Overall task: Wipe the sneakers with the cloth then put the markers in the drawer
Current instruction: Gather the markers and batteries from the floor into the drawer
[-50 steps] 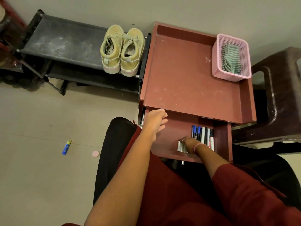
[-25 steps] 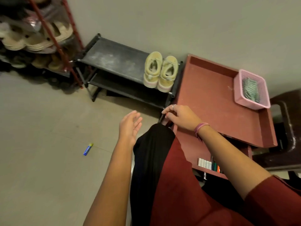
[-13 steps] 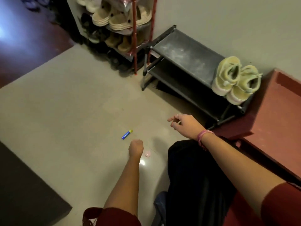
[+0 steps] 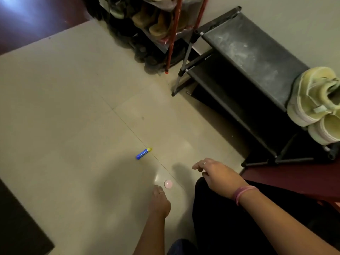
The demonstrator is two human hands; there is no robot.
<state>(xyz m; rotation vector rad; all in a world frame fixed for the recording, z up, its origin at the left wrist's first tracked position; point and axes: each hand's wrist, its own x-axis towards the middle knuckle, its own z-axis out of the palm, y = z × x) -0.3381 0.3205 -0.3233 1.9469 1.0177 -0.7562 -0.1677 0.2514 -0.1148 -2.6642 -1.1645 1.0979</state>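
A pair of pale yellow sneakers (image 4: 316, 105) stands on the right end of a black shoe rack (image 4: 244, 52). A short blue marker with a yellow end (image 4: 144, 153) lies on the tiled floor. A small pink round cap (image 4: 168, 184) lies nearer to me. My left hand (image 4: 159, 202) reaches down toward the floor, its fingertips just short of the pink cap and holding nothing. My right hand (image 4: 217, 174) hovers above my knee with relaxed fingers, empty. The red-brown cabinet (image 4: 294, 181) shows only as an edge at the right. Drawer, cloth and other markers are out of view.
A red-framed rack full of shoes (image 4: 161, 21) stands at the back, left of the black rack. A dark piece of furniture (image 4: 16, 229) fills the lower left corner. My black-clad knee (image 4: 220, 218) is at the bottom centre.
My head has turned left and down, from the cabinet to the floor. My left hand has dropped toward the pink cap. My right hand has left the cabinet and hangs over my knee.
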